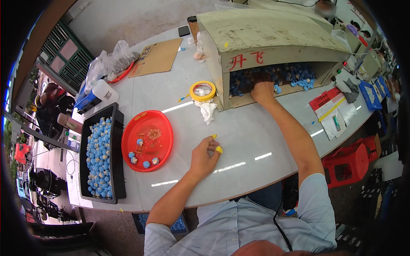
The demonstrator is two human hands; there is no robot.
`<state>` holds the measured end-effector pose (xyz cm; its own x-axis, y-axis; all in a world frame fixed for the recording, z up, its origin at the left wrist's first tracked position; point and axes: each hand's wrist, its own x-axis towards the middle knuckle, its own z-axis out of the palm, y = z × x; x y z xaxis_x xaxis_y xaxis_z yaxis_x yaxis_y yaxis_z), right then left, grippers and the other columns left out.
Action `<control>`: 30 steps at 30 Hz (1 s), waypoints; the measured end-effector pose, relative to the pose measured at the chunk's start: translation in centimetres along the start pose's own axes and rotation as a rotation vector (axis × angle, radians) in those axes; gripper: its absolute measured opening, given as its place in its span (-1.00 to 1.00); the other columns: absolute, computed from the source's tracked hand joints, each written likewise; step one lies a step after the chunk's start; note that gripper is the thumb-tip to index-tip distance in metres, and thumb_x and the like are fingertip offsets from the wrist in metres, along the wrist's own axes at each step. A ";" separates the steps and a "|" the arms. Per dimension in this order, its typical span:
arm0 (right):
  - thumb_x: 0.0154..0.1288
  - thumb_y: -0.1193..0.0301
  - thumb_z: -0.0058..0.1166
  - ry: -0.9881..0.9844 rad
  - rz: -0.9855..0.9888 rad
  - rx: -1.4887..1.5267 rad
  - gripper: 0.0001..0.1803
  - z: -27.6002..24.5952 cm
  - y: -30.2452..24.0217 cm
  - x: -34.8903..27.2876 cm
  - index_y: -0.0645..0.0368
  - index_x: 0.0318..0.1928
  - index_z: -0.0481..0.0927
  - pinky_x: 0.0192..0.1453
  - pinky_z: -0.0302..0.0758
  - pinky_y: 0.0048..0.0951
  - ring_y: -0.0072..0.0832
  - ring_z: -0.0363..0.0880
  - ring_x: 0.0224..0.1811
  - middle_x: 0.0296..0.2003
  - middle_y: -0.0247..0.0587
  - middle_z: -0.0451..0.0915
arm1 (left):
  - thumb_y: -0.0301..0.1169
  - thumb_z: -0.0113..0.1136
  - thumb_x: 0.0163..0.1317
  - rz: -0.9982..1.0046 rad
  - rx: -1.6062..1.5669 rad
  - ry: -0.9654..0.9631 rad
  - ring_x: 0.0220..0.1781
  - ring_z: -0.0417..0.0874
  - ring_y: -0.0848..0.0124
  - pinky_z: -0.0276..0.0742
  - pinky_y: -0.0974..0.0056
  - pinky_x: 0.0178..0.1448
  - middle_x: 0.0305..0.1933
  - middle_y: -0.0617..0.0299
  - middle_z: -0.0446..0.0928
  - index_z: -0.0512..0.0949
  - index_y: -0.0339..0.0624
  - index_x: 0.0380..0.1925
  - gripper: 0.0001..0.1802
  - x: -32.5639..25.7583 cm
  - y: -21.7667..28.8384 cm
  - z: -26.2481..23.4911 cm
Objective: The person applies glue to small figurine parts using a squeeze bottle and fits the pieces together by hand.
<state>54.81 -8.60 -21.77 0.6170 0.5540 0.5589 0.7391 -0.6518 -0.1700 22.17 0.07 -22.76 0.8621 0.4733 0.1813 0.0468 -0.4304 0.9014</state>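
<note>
My left hand (204, 158) rests over the grey tabletop, yellow covers on its thumb and index fingertips. Those two tips are apart with nothing between them; the other fingers curl loosely. Inside the open-fronted box (223, 87), my right hand (262, 88) reaches among small blue pieces (302, 77), its fingers hidden in shadow. A red round tray (147, 121), left of my left hand, holds several small blue-and-white balls (155, 161). Farther left, a black bin (120, 158) is filled with similar blue balls (99, 158).
A yellow tape roll (192, 91) and crumpled tissue (207, 112) lie beside the box. Behind the red tray are flat cardboard (156, 57) and plastic bags (121, 57). Red-and-white papers (326, 103) lie to the right. Red stools (348, 164) stand below the table's right edge.
</note>
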 end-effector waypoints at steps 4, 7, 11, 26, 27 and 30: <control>-0.20 0.56 0.20 0.046 -0.040 -0.061 -0.42 1.9 2.0 0.4 0.15 0.00 0.55 0.06 0.43 -0.05 -0.01 0.43 0.05 -0.06 -0.01 0.51 | -0.54 0.24 0.17 -0.028 -0.065 -0.010 -0.28 0.60 0.49 0.45 0.45 -0.34 -0.21 0.19 0.61 0.41 -0.33 0.06 -0.56 0.5 -0.2 0.3; -0.18 0.55 0.20 0.082 -0.044 -0.043 -0.45 1.1 1.0 0.1 0.16 -0.02 0.54 0.06 0.42 -0.06 -0.01 0.43 0.04 -0.08 0.00 0.50 | -0.54 0.24 0.17 -0.032 -0.075 -0.019 -0.27 0.58 0.51 0.43 0.46 -0.34 -0.22 0.20 0.60 0.41 -0.34 0.07 -0.56 0.3 -0.1 0.0; -0.01 0.60 0.16 0.006 0.163 0.175 -0.53 -1.2 -0.5 -2.5 0.24 0.00 0.50 0.00 0.46 -0.26 -0.22 0.50 -0.06 -0.16 -0.08 0.51 | -0.57 0.18 0.21 -0.068 -0.164 -0.012 -0.24 0.58 0.50 0.48 0.46 -0.24 -0.18 0.16 0.59 0.40 -0.40 0.07 -0.59 0.1 -0.1 -0.3; 0.05 0.68 0.15 -0.240 -0.120 0.874 -0.54 -9.4 -13.8 -16.2 0.24 0.03 0.44 -0.18 0.51 -0.42 -0.31 0.54 -0.25 -0.18 -0.14 0.48 | -0.41 0.17 0.33 -0.391 -0.829 -0.185 -0.08 0.66 0.33 0.64 0.27 -0.01 -0.05 0.08 0.57 0.38 -0.32 0.03 -0.66 0.0 0.0 -0.1; 0.02 0.67 0.16 -0.203 -0.186 0.797 -0.52 -9.5 -13.7 -16.4 0.23 0.03 0.45 -0.16 0.51 -0.37 -0.23 0.53 -0.23 -0.17 -0.10 0.47 | -0.42 0.17 0.33 -0.401 -0.811 -0.180 -0.09 0.67 0.33 0.64 0.28 -0.02 -0.07 0.09 0.57 0.39 -0.32 0.02 -0.67 0.1 -0.1 -0.1; 0.00 0.64 0.18 -0.226 -0.103 0.809 -0.47 -11.5 -12.7 -17.2 0.23 0.06 0.43 -0.10 0.50 -0.32 -0.19 0.51 -0.17 -0.10 -0.06 0.45 | -0.45 0.15 0.33 -0.397 -0.766 -0.141 -0.10 0.67 0.34 0.64 0.32 -0.03 -0.10 0.12 0.57 0.41 -0.32 0.05 -0.67 0.2 0.3 -0.4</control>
<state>31.71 -15.81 -19.83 0.5116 0.7369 0.4419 0.7070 -0.0687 -0.7039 22.14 0.34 -22.35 0.9107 0.3577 -0.2067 0.0480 0.4051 0.9130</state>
